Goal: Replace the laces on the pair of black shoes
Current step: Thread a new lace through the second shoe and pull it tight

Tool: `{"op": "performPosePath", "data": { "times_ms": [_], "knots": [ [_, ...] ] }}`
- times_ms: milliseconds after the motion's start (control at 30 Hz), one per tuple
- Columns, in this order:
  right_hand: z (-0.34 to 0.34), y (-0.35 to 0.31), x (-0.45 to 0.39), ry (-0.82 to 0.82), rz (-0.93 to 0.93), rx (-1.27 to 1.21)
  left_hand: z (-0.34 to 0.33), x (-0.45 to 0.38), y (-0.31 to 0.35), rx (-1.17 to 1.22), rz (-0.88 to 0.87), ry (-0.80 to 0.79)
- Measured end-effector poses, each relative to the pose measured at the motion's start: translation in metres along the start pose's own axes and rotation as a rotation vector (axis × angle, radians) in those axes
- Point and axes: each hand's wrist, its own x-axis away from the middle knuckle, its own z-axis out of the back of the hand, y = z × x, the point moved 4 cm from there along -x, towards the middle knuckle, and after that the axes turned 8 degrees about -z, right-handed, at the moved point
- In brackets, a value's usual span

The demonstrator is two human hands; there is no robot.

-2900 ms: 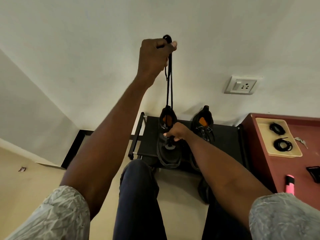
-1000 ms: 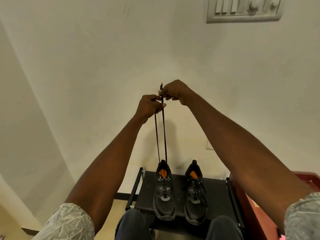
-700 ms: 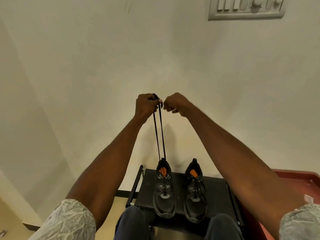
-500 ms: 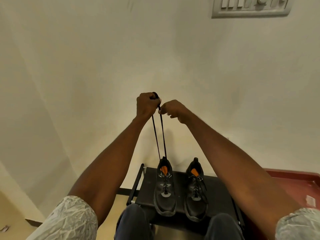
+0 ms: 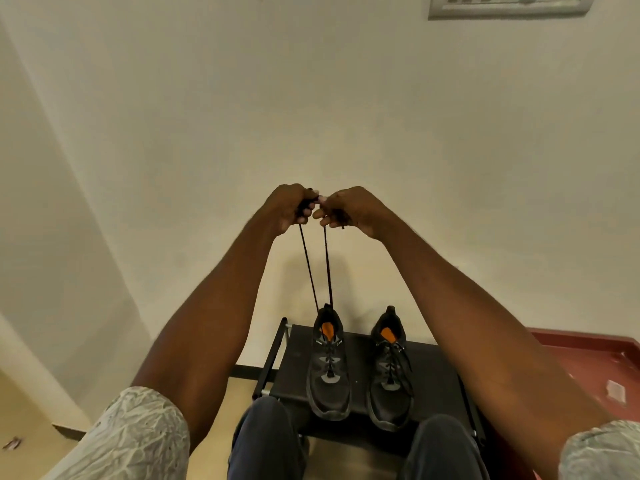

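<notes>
Lower centre of frame: black bench (image 5: 433, 362) against the wall, red surface (image 5: 588, 355) at lower right. Two black shoes (image 5: 329, 386) side by side on the bench, toes toward camera. Left hand (image 5: 289, 207) and right hand (image 5: 346, 207) raised mid-frame, touching, each curled around one strand of the lace (image 5: 327, 268). Both strands run taut down into the left shoe. Switch plate (image 5: 509, 6) upper right.

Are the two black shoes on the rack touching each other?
Apart. The head view shows a strip of dark rack top between the left shoe and the right shoe along their whole length.
</notes>
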Motion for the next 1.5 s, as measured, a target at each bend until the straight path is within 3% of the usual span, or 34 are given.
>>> {"op": "performPosePath", "data": {
  "times_ms": [233, 400, 467, 533, 600, 633, 700, 767, 800, 867, 933, 1000, 1033, 1133, 1200, 1300, 1433, 1500],
  "knots": [
    [0.016, -0.006, 0.0, 0.294, 0.082, 0.106, -0.003, -0.001, -0.006, 0.267, -0.09, 0.338],
    [0.028, 0.022, 0.002, 0.458, 0.017, -0.171, -0.009, 0.004, -0.029, 0.568, -0.092, 0.431],
    [0.026, 0.041, 0.0, 0.439, -0.069, -0.431, -0.013, 0.004, -0.042, 0.823, -0.083, 0.434],
    [0.021, 0.065, -0.004, 0.324, -0.161, -0.912, -0.015, 0.003, -0.056, 1.043, -0.08, 0.435],
    [0.023, 0.081, -0.009, 0.242, -0.138, -1.376, -0.009, 0.001, -0.07, 0.971, -0.098, 0.426],
    [0.027, 0.086, -0.009, 0.223, -0.101, -1.462, -0.003, 0.001, -0.075, 0.798, -0.134, 0.409],
    [0.04, 0.099, -0.008, 0.318, -0.08, -1.203, 0.016, -0.002, -0.085, 0.168, -0.235, 0.341],
    [0.058, 0.105, -0.008, 0.481, -0.013, -0.46, 0.025, -0.004, -0.094, -0.567, -0.341, 0.135],
    [0.059, 0.107, -0.009, 0.477, 0.044, -0.006, 0.025, -0.003, -0.105, -0.91, -0.353, -0.022],
    [0.041, 0.124, -0.015, 0.219, 0.019, 0.804, 0.026, 0.004, -0.132, -1.492, -0.296, -0.281],
    [0.037, 0.156, -0.02, 0.075, -0.115, 1.333, 0.035, 0.009, -0.158, -1.703, -0.158, -0.384],
    [0.049, 0.174, -0.016, 0.144, -0.221, 1.383, 0.054, 0.014, -0.18, -1.536, 0.072, -0.351],
    [0.06, 0.185, -0.016, 0.193, -0.273, 1.253, 0.065, 0.016, -0.191, -1.288, 0.19, -0.284],
    [0.079, 0.209, -0.008, 0.327, -0.374, 0.506, 0.079, 0.03, -0.214, -0.387, 0.367, -0.002],
    [0.07, 0.233, 0.0, 0.426, -0.456, -0.026, 0.068, 0.038, -0.226, 0.062, 0.359, 0.167],
    [0.042, 0.263, -0.005, 0.503, -0.467, -0.685, 0.036, 0.036, -0.244, 0.725, 0.259, 0.257],
    [0.014, 0.277, -0.022, 0.37, -0.33, -1.52, 0.004, 0.03, -0.265, 1.235, 0.186, 0.489],
    [0.009, 0.273, -0.022, 0.342, -0.307, -1.495, -0.002, 0.029, -0.27, 1.067, 0.195, 0.513]
  ]
}}
